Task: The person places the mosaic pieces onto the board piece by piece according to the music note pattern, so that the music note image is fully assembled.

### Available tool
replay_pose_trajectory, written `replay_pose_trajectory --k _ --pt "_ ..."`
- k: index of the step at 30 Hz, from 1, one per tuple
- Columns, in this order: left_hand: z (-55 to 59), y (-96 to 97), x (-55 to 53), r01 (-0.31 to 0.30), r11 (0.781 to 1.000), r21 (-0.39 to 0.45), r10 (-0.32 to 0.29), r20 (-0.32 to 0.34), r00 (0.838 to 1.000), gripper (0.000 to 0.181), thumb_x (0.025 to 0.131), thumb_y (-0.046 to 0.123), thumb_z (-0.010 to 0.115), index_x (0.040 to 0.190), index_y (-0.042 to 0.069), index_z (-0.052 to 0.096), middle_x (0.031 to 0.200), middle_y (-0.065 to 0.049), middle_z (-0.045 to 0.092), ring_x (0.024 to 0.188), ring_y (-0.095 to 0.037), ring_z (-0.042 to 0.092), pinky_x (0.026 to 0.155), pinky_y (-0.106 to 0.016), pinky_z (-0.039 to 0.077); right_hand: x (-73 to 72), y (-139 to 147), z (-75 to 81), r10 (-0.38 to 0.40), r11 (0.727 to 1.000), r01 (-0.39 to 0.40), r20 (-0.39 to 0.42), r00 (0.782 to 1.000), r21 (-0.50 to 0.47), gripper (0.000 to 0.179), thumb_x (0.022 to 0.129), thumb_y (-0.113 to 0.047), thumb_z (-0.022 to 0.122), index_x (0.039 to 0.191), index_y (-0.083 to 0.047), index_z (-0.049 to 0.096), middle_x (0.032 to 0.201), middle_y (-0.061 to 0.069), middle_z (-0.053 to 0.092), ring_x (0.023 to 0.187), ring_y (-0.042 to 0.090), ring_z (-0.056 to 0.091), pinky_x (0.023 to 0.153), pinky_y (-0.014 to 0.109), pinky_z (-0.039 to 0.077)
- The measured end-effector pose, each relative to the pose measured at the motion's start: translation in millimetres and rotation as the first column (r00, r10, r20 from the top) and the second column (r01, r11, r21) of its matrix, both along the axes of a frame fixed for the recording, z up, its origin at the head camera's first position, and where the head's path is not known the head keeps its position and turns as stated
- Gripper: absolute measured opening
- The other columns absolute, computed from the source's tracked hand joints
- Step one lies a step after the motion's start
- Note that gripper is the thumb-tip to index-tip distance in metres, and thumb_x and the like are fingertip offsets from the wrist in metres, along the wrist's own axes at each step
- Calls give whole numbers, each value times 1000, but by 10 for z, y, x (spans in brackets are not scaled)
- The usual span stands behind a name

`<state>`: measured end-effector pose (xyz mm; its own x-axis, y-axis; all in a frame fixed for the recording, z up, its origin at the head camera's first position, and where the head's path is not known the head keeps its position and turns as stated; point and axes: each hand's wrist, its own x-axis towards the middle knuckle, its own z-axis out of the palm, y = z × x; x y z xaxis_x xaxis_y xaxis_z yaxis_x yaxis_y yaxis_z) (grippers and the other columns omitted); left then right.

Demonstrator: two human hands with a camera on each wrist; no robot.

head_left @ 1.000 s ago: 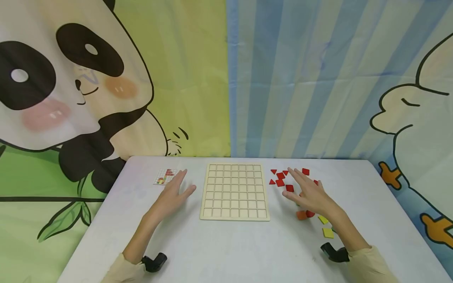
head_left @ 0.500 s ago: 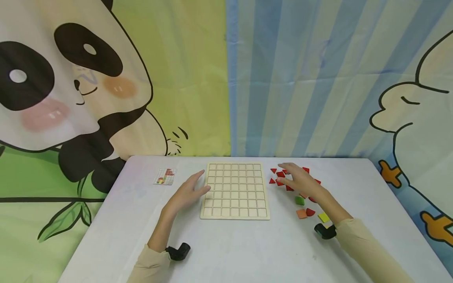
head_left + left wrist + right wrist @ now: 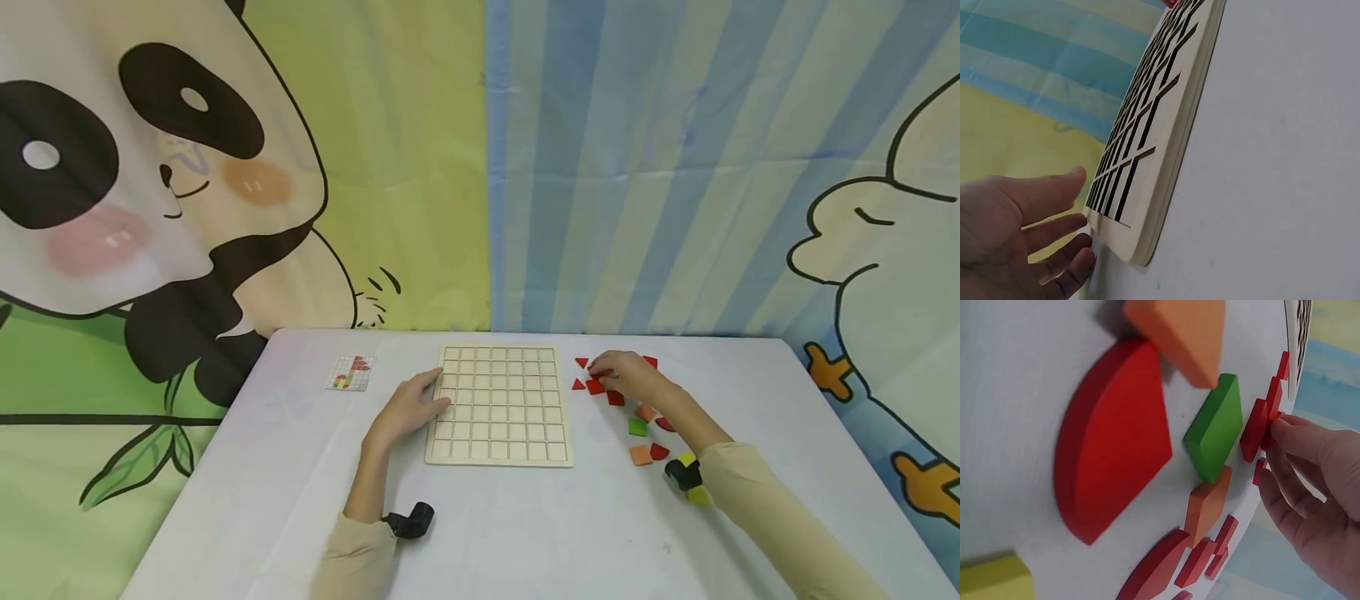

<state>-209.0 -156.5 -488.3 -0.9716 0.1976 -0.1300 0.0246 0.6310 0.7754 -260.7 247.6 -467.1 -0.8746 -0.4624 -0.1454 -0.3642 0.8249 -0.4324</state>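
My left hand (image 3: pixel 405 408) lies at the left rim of the pale wooden grid board (image 3: pixel 498 457), fingers and thumb extended. In the left wrist view its thumb (image 3: pixel 1063 190) comes right up to the board's edge, the other fingers below it. Beyond the board's right side, my right hand (image 3: pixel 633 377) pinches a small red tile (image 3: pixel 600 373) between thumb and fingertips, low over the red pieces. Most of that tile is hidden by the fingers. Beside it lie a red square (image 3: pixel 595 387) and red triangles (image 3: pixel 578 384).
A small printed pattern card (image 3: pixel 351 372) lies left of the board. Nearer me on the right are a green tile (image 3: pixel 637 427), an orange tile (image 3: pixel 641 455), a rounded red piece (image 3: pixel 659 452) and a yellow tile (image 3: pixel 698 497). A patterned curtain (image 3: pixel 600 167) hangs behind the table.
My left hand has moved right, from beside the card to the board's left rim. My right hand has moved left and down to the red pieces, and its fingers have closed on a tile.
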Motion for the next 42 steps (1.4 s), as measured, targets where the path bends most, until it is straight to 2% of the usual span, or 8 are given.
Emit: replay_pose_trajectory --k 3,9,16,19,26,29,36,42 --pt "-11 5 -10 17 999 -32 -17 -23 1000 62 97 11 68 153 -4 46 162 -22 42 153 -45 32 124 -59 29 6 19 15 2 1000 -2 9 1000 5 29 96 1 68 124 1 73 132 23 67 123 42 61 100 50 58" --pt "-50 30 3 10 999 -41 -10 -2 1000 60 96 2 65 153 -2 47 167 -16 35 154 -45 26 124 -61 27 -10 49 -13 3 1000 -3 6 1000 -7 29 97 1 66 126 0 72 135 23 66 125 43 60 102 51 56" --pt "-84 37 14 21 999 -25 -21 -1 1000 59 97 -2 59 154 -3 45 169 -15 31 155 -44 24 124 -63 25 -32 95 -82 -14 1000 13 -44 999 -24 30 95 2 69 125 4 69 120 19 70 102 31 63 98 49 58" --pt "-85 27 19 30 999 -17 -30 18 999 60 97 -2 57 155 -2 42 170 -15 28 156 -44 21 124 -66 22 -44 99 -93 -19 1000 18 -43 999 -20 31 95 0 70 126 4 68 119 18 70 101 30 63 98 48 58" --pt "-88 -10 49 97 993 -68 -94 40 995 63 101 3 52 160 -1 32 173 -16 18 161 -40 8 128 -62 2 -64 69 -55 -73 995 68 -63 995 -68 33 95 -7 71 127 2 68 118 16 68 97 28 63 87 42 61" --pt "-92 -34 65 126 989 -83 -124 28 992 62 103 3 49 161 -2 28 173 -18 16 161 -40 4 129 -60 -5 -70 -9 -4 -52 992 41 -82 995 -123 33 95 -8 72 126 2 68 118 17 66 93 27 63 79 37 59" --pt "-159 -33 76 137 988 -66 -136 13 991 61 107 8 44 163 -1 22 173 -17 12 161 -39 -1 128 -59 -10 -84 -403 87 79 981 -100 -127 989 -164 30 96 -5 71 125 3 68 120 17 67 103 31 68 87 44 61" --pt "-208 2 84 97 995 -36 -96 19 995 60 109 12 42 164 1 21 174 -14 11 162 -36 -3 128 -56 -12 -232 -822 111 146 969 -167 -124 981 -183 29 98 -7 69 126 3 68 121 16 69 109 32 69 93 43 60"
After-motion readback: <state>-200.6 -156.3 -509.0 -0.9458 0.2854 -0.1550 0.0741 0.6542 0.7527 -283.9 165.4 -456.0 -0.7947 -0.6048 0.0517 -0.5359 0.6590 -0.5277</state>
